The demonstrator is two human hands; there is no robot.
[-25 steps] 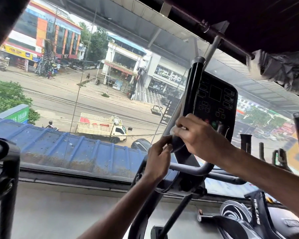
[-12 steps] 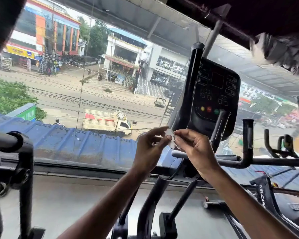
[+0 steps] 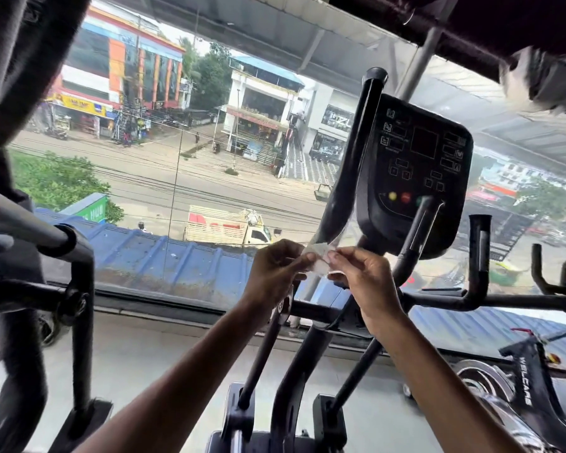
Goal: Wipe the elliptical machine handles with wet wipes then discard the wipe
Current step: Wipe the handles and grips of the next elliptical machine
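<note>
Right now both hands hold one small white wet wipe [image 3: 317, 261] up in the air, just under the bottom left corner of the black button console [image 3: 415, 171]. The left hand [image 3: 275, 273] pinches its left edge and the right hand [image 3: 363, 279] pinches its right edge, fingers curled in. That is a tiny hold, so I think a hard pull could rip it. It could also slip and drop to the grey floor [image 3: 144, 371]. A dirty wipe would not clean the tall black handle [image 3: 356, 152] nearby.

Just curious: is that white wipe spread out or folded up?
Folded small: the wipe shows only as a little white wad pinched between the left hand and right hand.
</note>
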